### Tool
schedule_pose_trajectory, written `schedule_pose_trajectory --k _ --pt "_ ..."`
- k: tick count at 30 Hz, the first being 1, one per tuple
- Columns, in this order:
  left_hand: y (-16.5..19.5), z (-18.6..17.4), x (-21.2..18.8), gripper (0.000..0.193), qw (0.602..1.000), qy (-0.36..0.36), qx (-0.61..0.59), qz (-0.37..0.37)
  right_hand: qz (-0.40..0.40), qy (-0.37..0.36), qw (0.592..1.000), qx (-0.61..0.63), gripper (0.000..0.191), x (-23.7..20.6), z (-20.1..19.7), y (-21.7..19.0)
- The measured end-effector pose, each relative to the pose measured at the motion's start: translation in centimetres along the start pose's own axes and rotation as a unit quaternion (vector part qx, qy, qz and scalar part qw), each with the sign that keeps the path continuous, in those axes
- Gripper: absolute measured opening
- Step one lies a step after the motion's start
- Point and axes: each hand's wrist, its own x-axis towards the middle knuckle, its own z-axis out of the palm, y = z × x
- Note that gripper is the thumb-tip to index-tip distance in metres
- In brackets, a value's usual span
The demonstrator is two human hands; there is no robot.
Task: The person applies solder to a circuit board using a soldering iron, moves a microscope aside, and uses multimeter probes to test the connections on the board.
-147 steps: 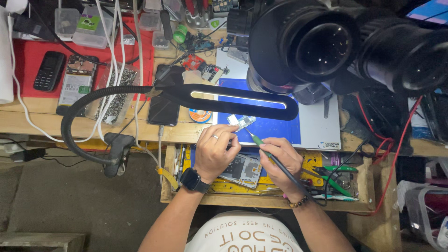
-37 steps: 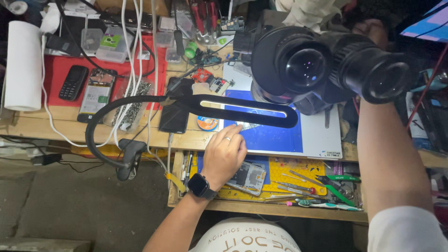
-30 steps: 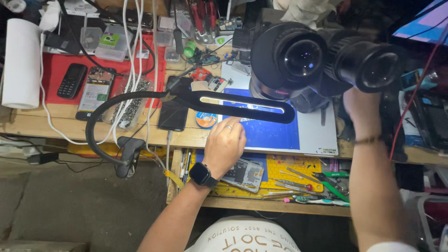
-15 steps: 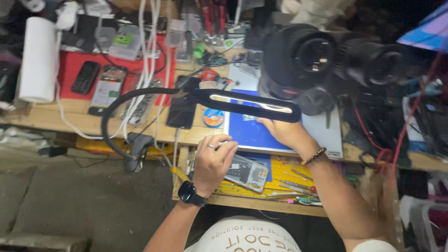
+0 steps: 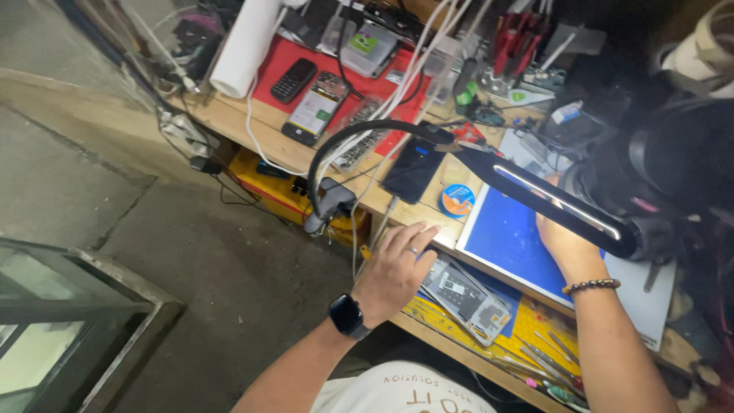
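Left hand (image 5: 397, 268) rests open, fingers spread, on the drawer edge, touching the opened phone (image 5: 466, 294) at its 3 o'clock. Right hand (image 5: 562, 241) lies on the blue mat (image 5: 512, 237) under the lamp bar (image 5: 558, 203); can't tell its grip.

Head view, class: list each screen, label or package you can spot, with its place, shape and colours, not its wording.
Smartphone: bench front edge, under the lamp neck; dark rectangle, small blue glow.
Opened phone: red mat; rectangle, white-green inside.
Keypad phone: red mat, left of it; small, black.
Round tape label: beside the blue mat; blue-orange disc.
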Motion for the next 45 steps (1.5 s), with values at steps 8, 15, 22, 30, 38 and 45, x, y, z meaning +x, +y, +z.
schedule_pose_trajectory --k 8,15,22,30,38,45 --pt "-4.6 -6.9 -2.8 0.012 0.965 0.239 -0.082 -0.064 -0.050 0.051 0.997 0.032 0.024 0.3 -1.5 -1.7" --pt "-24.2 -8.4 5.3 0.013 0.972 0.144 -0.020 -0.187 -0.160 0.227 0.958 0.069 0.022 -9.5 -4.5 -4.5" --pt "-32.9 -2.4 10.8 0.018 0.964 -0.012 0.089 -0.249 -0.081 0.256 0.959 0.095 0.021 -17.9 1.5 2.1" --pt "-35.5 -0.6 14.0 0.017 0.949 -0.131 0.190 -0.215 -0.031 0.200 0.975 0.094 0.018 -20.5 9.5 12.4" --pt "-36.6 -0.7 14.9 0.014 0.961 -0.172 0.158 -0.150 -0.005 0.162 0.982 0.095 0.018 -20.7 10.9 10.4" --pt "-37.3 -0.2 15.7 0.013 0.953 -0.204 0.150 -0.164 -0.002 0.157 0.983 0.100 0.018 -20.6 11.7 9.6"
